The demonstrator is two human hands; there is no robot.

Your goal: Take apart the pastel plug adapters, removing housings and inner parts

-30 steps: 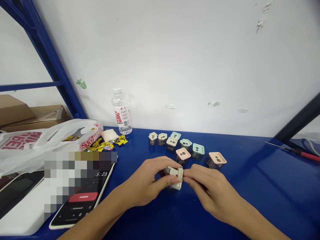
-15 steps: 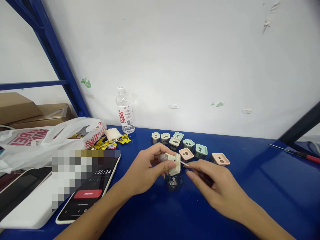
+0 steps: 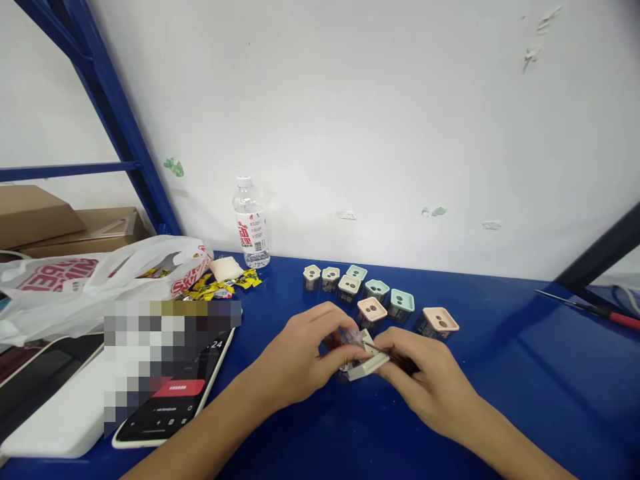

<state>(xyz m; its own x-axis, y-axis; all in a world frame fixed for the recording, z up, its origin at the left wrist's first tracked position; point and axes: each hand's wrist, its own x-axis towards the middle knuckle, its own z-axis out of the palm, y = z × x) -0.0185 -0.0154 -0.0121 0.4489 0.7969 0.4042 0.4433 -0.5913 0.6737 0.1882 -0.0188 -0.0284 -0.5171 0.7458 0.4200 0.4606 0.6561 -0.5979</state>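
Observation:
A cream pencil sharpener top (image 3: 369,367) is pinched in my left hand (image 3: 313,350), tilted above the table. A small clear piece shows beside it at the fingertips; its shape is partly hidden. In my right hand (image 3: 425,373) is a screwdriver (image 3: 383,349) with a thin shaft and dark handle, its tip against the cream part. The fingers cover most of the handle. Just behind my hands stand a pink two-hole sharpener (image 3: 372,309) and a mint one (image 3: 401,303).
More two-hole sharpeners, among them a cream one (image 3: 349,285) and a pink one (image 3: 440,323), stand on the blue table (image 3: 500,373). A water bottle (image 3: 251,230), yellow wrappers (image 3: 213,288), a plastic bag (image 3: 125,267) and phone (image 3: 165,417) lie leftward. Another screwdriver (image 3: 590,309) is at right.
Both hands have shifted slightly, the left one rightward and down. The cream top has turned over to a different tilt, and the screwdriver now reaches its other side.

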